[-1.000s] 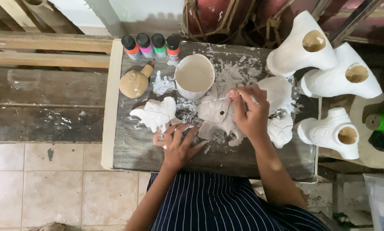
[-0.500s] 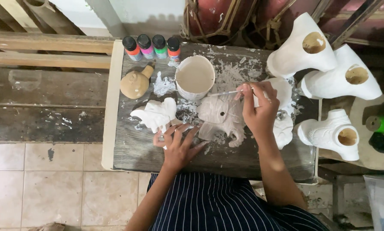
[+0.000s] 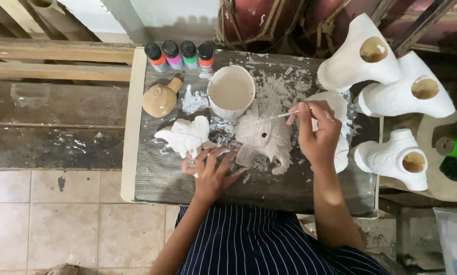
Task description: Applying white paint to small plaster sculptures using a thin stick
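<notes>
Right hand: the right hand (image 3: 317,135) is pinching a thin brush (image 3: 284,115) between thumb and fingers, the brush lying nearly level with its tip pointing left over the figurine.
Left hand: the left hand (image 3: 213,170) is resting with fingers spread on the near left edge of the figurine, steadying it; nothing is being gripped inside the palm.
Figurine in work: a pale grey-white animal-shaped figurine (image 3: 263,140) is lying flat at the middle of the table, between the two hands, with a small dark hole in its upper side.
Second figurine: a whiter figurine (image 3: 185,135) is sitting just left of the first, touching the left hand's fingertips.
Cup: a white cup (image 3: 231,91) of beige paint is standing just beyond the figurines.
Paint bottles: four small black-capped bottles (image 3: 180,55), orange, pink, green and red, are standing in a row at the far left edge.
Tan piece: a rounded tan clay piece (image 3: 159,98) is lying left of the cup.
Large casts: three white hollow casts (image 3: 361,58) are lying at the right, openings facing up.
Table: a dark wooden table (image 3: 289,188), spattered white, is carrying everything.
Clothing: a dark striped apron (image 3: 259,244) is showing at the near edge.
</notes>
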